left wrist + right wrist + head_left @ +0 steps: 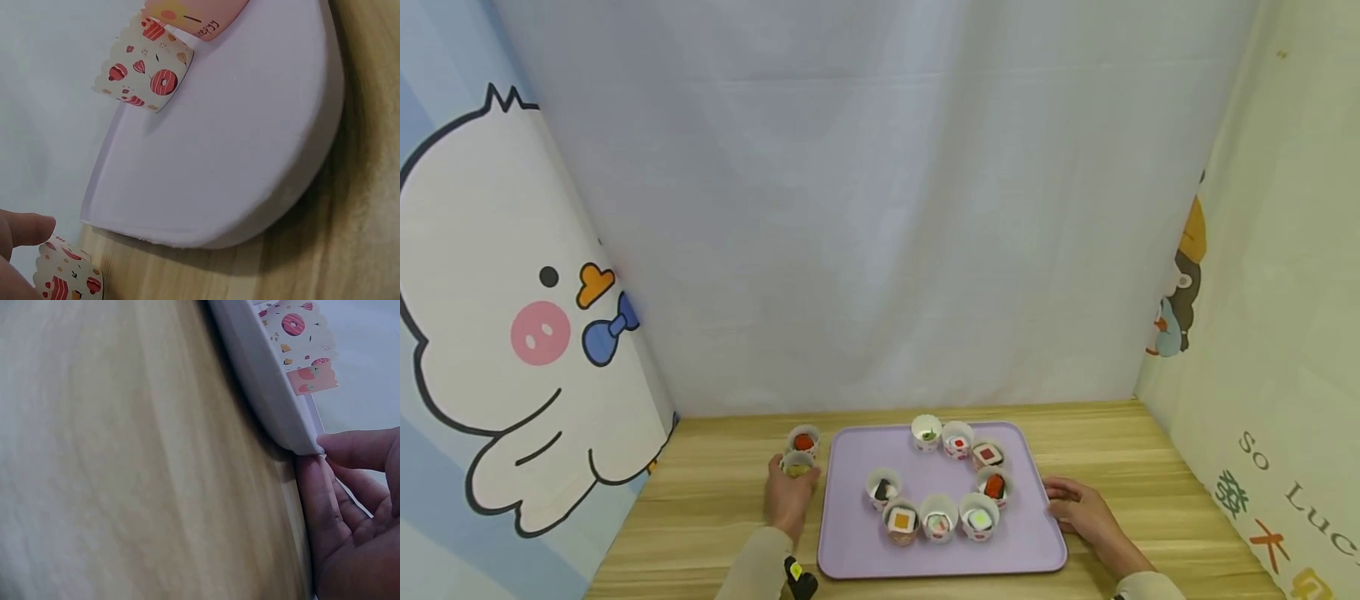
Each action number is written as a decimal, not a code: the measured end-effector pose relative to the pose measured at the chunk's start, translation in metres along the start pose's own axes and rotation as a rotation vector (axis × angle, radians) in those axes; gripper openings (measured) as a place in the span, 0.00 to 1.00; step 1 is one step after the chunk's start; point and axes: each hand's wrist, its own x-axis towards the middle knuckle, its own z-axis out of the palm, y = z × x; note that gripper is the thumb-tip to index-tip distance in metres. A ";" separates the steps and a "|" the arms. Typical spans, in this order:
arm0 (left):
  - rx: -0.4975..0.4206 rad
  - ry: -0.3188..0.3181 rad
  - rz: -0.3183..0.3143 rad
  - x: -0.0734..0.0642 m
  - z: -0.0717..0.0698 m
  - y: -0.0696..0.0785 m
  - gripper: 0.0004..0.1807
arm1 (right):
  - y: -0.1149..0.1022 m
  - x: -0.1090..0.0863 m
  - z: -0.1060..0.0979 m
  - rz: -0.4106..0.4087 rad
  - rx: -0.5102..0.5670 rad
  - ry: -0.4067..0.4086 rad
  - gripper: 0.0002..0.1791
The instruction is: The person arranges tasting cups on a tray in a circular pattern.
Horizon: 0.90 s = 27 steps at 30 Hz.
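Note:
To the left of the lilac tray (pixel 857 546), my left hand (pixel 786 500) grips a small paper baking cup (pixel 798 468) with something yellowish inside. Its thumb and fingers are around the cup's sides. Just behind stands another paper cup (pixel 803 442) with a red-orange filling. In the left wrist view, the thumb (pixel 28 229) shows beside a paper cup (pixel 70 275) with a printed cake pattern. On the opposite side, my right hand (pixel 1082 510) pinches the tray's right edge. The right wrist view has the thumb (pixel 353 449) on the rim and fingers below it.
Several paper cups (pixel 939 518) with small sushi-like pieces stand in a rough ring on the tray. A white-green one (pixel 927 434) stands at its back edge. The wooden table (pixel 700 500) is bounded by a white cloth (pixel 880 208) behind and printed cloths on both sides.

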 end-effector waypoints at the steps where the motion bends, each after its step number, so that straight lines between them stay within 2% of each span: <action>1: 0.007 -0.001 -0.001 0.001 0.001 0.000 0.47 | 0.000 0.000 0.000 -0.001 -0.002 -0.001 0.31; 12: 0.045 0.036 0.028 0.008 0.006 -0.004 0.44 | -0.001 -0.002 0.001 0.005 -0.019 0.002 0.31; 16: 0.038 0.027 0.056 0.009 0.003 -0.006 0.40 | -0.001 -0.001 0.001 0.001 -0.015 -0.004 0.31; 22: 0.082 0.022 0.110 0.011 -0.003 -0.011 0.37 | -0.001 0.000 0.000 0.004 -0.013 -0.002 0.31; 27: 0.110 -0.025 0.155 0.014 -0.008 -0.015 0.37 | 0.000 0.000 0.000 0.002 -0.017 0.005 0.31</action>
